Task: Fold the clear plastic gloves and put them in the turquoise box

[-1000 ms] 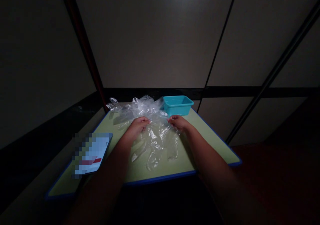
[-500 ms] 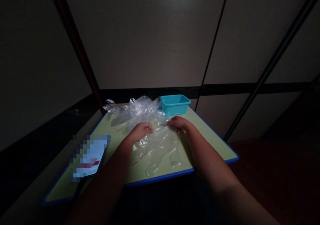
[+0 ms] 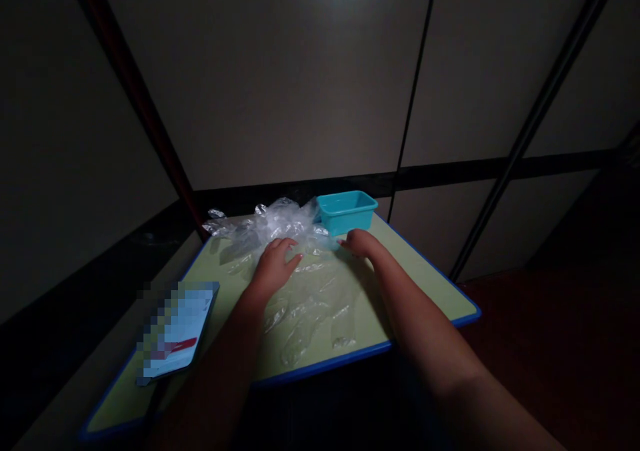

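A clear plastic disposable glove [image 3: 310, 304] lies spread on the table, its fingers pointing towards the front edge. My left hand [image 3: 276, 264] is over the glove's upper left side, thumb and fingers apart, holding nothing. At the upper right corner of the glove, just in front of the turquoise basket [image 3: 346, 219], my right hand [image 3: 359, 243] has its fingers curled in at the film's edge; their tips are partly hidden. Behind my left hand a loose heap of clear plastic gloves [image 3: 280, 219] fills the back left of the table.
The small table [image 3: 420, 284] has a pale green top and a blue rim. A tablet-like device [image 3: 193, 324] with a lit, partly blurred screen lies at the left edge. Cabinet panels [image 3: 300, 91] rise right behind the table.
My left hand has let go of the glove's edge and opened, moving slightly left. The glove now lies flatter. My right hand has stayed near the same corner.
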`<state>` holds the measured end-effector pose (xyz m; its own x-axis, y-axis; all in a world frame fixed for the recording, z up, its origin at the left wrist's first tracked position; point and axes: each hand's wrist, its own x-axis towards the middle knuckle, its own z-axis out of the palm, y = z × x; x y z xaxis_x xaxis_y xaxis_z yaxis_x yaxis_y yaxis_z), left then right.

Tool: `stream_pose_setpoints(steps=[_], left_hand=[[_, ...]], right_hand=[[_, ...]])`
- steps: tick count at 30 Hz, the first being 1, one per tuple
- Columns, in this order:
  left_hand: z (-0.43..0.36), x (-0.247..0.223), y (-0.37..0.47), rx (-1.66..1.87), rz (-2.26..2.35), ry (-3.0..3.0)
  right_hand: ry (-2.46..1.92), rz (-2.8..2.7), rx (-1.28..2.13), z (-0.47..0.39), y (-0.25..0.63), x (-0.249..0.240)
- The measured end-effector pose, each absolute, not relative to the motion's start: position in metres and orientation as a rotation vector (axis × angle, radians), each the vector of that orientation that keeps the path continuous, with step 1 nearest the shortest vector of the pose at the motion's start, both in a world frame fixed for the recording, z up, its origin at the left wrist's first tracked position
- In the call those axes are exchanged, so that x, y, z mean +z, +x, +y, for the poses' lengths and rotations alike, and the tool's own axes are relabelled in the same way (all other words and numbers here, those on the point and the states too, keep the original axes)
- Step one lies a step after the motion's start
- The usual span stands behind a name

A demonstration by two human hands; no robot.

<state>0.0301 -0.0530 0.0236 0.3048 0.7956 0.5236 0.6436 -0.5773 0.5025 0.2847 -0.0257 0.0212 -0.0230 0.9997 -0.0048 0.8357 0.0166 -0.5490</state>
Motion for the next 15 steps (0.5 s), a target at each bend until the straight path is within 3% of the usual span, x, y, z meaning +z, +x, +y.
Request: stream_pose_setpoints(steps=[4,11,15], left_hand=[[-0.067,0.034,0.036,1.045,1.235,2.363],[-0.086,0.011,0.056,0.44,0.947,2.45],[-0.095,0.003,0.068,0.109,0.948,2.518]], right_hand=[[-1.794,-1.876,0.436,-0.035,0.269,0.029],[-1.219,-1.758,1.075,-0.047,0.244,0.032],[-1.17,-1.817,1.243,-0.05,0.24,0.03]])
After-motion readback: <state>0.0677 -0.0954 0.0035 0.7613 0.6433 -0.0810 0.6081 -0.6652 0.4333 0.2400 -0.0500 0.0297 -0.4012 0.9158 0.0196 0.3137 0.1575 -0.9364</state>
